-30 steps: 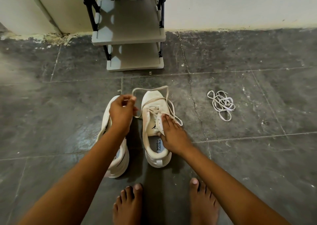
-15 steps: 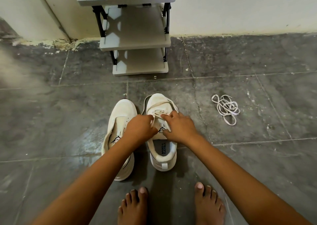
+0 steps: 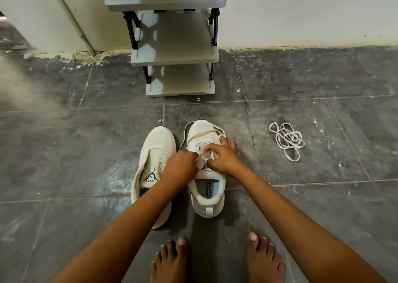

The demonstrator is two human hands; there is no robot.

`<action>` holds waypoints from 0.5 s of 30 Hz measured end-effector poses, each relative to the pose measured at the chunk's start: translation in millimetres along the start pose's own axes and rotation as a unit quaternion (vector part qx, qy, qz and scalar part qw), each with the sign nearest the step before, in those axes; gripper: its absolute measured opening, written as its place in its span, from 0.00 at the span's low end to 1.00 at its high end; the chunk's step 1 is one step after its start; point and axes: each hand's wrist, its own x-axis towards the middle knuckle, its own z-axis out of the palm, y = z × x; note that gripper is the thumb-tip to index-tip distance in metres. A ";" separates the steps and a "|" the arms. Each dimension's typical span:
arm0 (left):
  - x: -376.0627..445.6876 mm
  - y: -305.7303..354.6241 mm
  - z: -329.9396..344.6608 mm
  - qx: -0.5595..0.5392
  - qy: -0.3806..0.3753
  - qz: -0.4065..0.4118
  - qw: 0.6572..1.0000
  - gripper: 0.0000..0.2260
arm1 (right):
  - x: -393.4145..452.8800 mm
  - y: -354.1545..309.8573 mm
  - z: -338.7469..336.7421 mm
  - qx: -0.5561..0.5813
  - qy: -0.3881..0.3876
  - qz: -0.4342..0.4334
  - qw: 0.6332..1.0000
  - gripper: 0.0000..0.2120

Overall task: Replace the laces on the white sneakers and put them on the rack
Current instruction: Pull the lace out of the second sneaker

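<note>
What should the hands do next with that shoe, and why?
Probably pull the lace through the next eyelet. Both the left hand and right hand pinch it over the right shoe, and slack loops over the toe.

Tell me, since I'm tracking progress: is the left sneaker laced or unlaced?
Unlaced: the left sneaker shows bare eyelets and an uncovered tongue, with no lace across it.

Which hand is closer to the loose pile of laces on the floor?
Right. The right hand works on the right sneaker, nearer the loose laces; the left hand is farther.
</note>
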 end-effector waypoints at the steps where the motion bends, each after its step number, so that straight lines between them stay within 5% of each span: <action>1: -0.2 -0.4 -0.6 -0.007 0.002 0.001 1.000 0.08 | 0.5 1.3 -1.4 -0.086 0.015 -0.016 0.996 0.14; 3: -1.0 -1.4 -0.4 -0.013 0.004 0.005 1.000 0.08 | 0.1 0.7 -3.8 -0.239 0.064 -0.063 0.967 0.13; 5: -1.6 -0.7 -0.8 -0.010 0.001 0.006 1.000 0.09 | 0.5 -4.2 -5.8 -0.267 0.116 -0.099 0.952 0.12; 9: -0.2 4.0 -1.4 0.011 0.005 0.013 1.000 0.08 | 5.8 -20.2 -5.5 -0.094 0.179 -0.070 0.977 0.08; 13: 3.0 3.1 2.2 0.030 0.002 0.021 0.999 0.09 | 8.6 -13.2 -2.4 0.225 0.081 -0.043 0.970 0.07; 15: 2.4 3.1 1.3 0.036 -0.006 0.024 0.999 0.10 | 8.0 -1.9 -5.1 0.218 0.048 -0.049 0.973 0.07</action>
